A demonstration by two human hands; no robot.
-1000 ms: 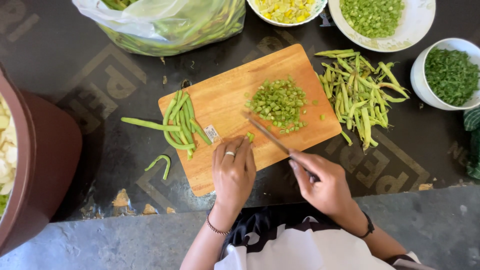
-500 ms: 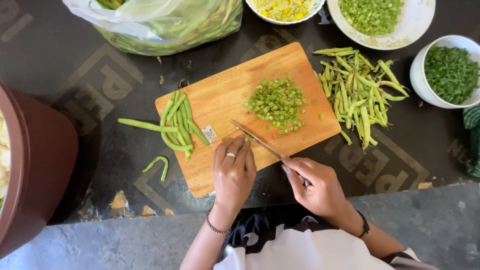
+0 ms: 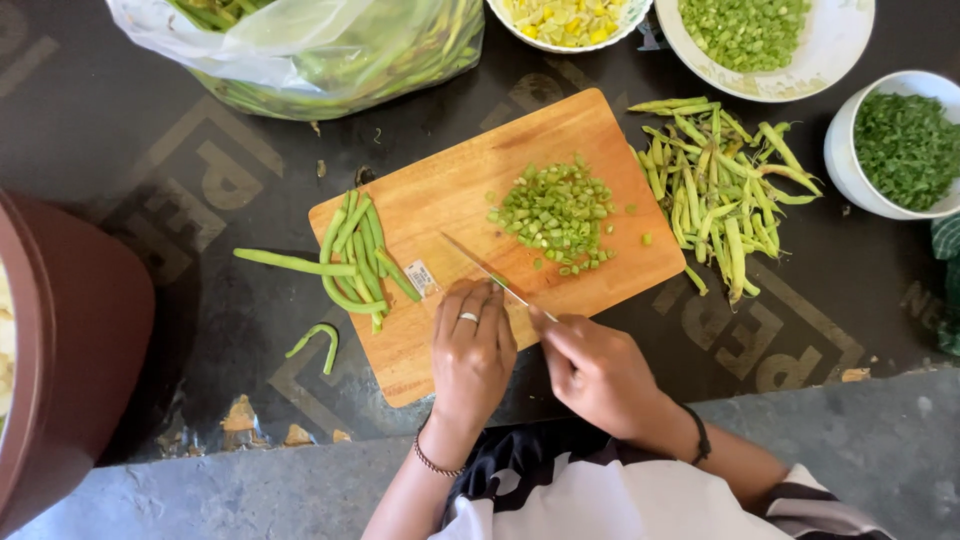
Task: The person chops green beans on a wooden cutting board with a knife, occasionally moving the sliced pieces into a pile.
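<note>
Knife [image 3: 490, 272] blade beside left-hand fingers [image 3: 478, 300] — touching.

A smooth, matt wooden cutting board [image 3: 480, 200] is seen on a dark glossy sheet [image 3: 150, 230]. Thin shiny metal is shown by the knife blade [image 3: 480, 268]. At eleven o'clock, a clear, wrinkled, glossy plastic bag [image 3: 300, 45] is seen; glazed white bowls [image 3: 838, 150] at two o'clock.
</note>
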